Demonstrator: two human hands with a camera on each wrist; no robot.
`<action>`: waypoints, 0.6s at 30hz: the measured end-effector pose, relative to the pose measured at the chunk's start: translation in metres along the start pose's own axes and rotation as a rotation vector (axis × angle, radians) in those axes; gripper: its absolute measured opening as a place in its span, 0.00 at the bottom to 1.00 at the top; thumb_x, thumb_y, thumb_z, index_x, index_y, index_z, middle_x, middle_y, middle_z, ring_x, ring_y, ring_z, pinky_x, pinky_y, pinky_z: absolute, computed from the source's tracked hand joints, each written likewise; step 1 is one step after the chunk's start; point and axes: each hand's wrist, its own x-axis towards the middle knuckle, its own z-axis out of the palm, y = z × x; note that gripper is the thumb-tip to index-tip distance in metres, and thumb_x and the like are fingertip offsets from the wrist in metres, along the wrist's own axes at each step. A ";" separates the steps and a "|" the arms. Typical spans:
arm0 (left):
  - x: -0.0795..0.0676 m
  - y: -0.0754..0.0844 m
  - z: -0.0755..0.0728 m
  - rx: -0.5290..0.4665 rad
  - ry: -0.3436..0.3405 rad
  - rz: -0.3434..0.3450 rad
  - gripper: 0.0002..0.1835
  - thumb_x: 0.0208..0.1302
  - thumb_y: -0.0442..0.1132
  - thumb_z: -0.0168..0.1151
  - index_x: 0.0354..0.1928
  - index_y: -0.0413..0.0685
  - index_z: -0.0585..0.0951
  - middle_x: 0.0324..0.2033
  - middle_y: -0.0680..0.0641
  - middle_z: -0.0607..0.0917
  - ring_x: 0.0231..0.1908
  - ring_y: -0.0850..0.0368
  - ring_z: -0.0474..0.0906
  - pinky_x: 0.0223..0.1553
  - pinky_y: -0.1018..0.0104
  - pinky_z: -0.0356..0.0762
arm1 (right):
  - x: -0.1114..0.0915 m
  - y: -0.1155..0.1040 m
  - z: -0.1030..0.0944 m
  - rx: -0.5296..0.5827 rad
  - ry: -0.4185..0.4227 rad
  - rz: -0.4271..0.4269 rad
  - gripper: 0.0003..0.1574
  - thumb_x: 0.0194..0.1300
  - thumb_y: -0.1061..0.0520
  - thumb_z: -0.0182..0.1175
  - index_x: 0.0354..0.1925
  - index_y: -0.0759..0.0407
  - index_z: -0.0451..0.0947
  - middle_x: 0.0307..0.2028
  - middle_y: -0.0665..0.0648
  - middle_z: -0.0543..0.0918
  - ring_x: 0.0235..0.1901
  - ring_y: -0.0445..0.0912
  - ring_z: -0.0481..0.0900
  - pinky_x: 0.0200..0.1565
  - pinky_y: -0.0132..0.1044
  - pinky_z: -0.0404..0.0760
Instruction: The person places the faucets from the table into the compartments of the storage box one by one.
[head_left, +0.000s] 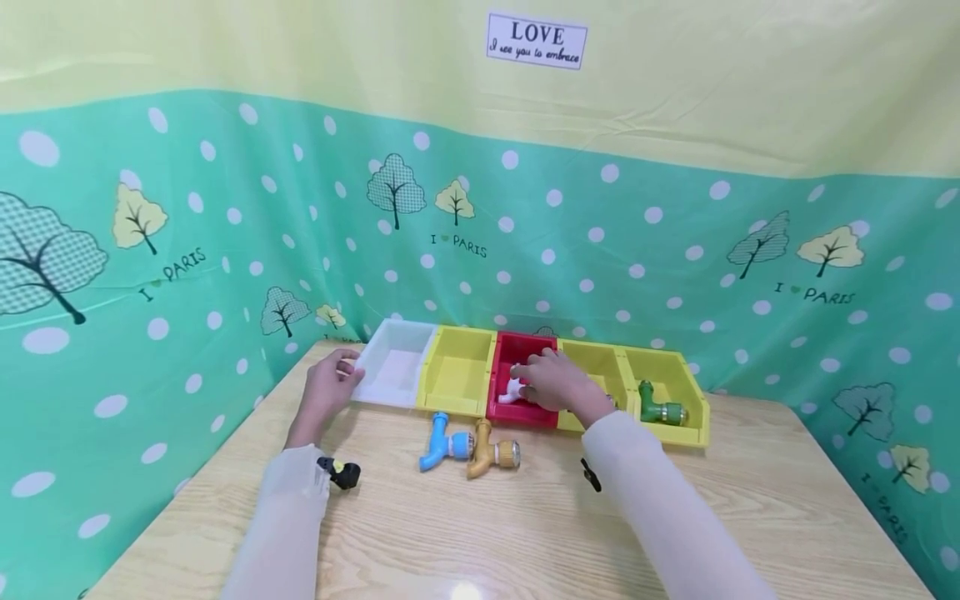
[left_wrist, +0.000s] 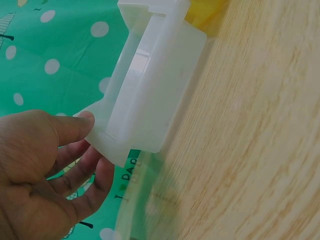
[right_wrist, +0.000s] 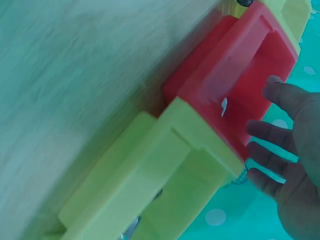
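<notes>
My left hand (head_left: 327, 390) grips the outer side of a white plastic bin (head_left: 395, 375); in the left wrist view the thumb lies on its rim (left_wrist: 100, 135) with fingers beneath. Over the red bin (head_left: 517, 343) is my right hand (head_left: 558, 385). Its fingers are spread and loosely bent around nothing in the right wrist view. A white faucet (head_left: 512, 390) lies inside the red bin, partly covered by that hand. In front of the bins, a blue faucet (head_left: 441, 446) and a brownish-yellow faucet (head_left: 491, 454) lie side by side on the table.
Between the white and red bins stands a yellow bin (head_left: 459, 367). Right of the red one are two more, a yellow bin (head_left: 592, 358) partly behind my right arm and an end yellow bin (head_left: 660, 367) with a green faucet (head_left: 660, 408). A patterned curtain (head_left: 480, 275) hangs behind.
</notes>
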 end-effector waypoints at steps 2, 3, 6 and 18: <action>0.000 0.000 0.000 0.001 -0.001 0.002 0.19 0.76 0.37 0.59 0.64 0.38 0.75 0.45 0.37 0.82 0.44 0.42 0.81 0.46 0.51 0.83 | -0.004 0.003 -0.002 -0.003 0.011 -0.001 0.25 0.68 0.51 0.69 0.61 0.50 0.81 0.49 0.57 0.83 0.50 0.55 0.74 0.58 0.55 0.74; 0.001 0.000 0.001 0.001 0.001 0.004 0.19 0.76 0.37 0.59 0.64 0.38 0.75 0.45 0.37 0.82 0.44 0.42 0.81 0.46 0.51 0.83 | -0.007 0.005 -0.003 0.000 0.014 0.004 0.24 0.68 0.51 0.69 0.61 0.50 0.82 0.49 0.57 0.83 0.50 0.55 0.74 0.59 0.55 0.74; 0.001 0.000 0.000 0.003 0.001 0.008 0.19 0.76 0.37 0.60 0.64 0.38 0.75 0.45 0.37 0.82 0.44 0.42 0.81 0.45 0.52 0.83 | -0.014 0.010 -0.005 -0.008 0.016 0.023 0.25 0.67 0.50 0.70 0.61 0.50 0.82 0.51 0.58 0.83 0.53 0.56 0.75 0.61 0.57 0.74; 0.001 -0.002 0.000 -0.005 0.002 0.022 0.18 0.75 0.36 0.60 0.63 0.38 0.76 0.45 0.36 0.82 0.44 0.41 0.82 0.45 0.51 0.83 | -0.050 0.042 -0.011 -0.024 0.038 0.067 0.25 0.70 0.49 0.67 0.63 0.51 0.81 0.48 0.57 0.82 0.50 0.55 0.76 0.56 0.54 0.78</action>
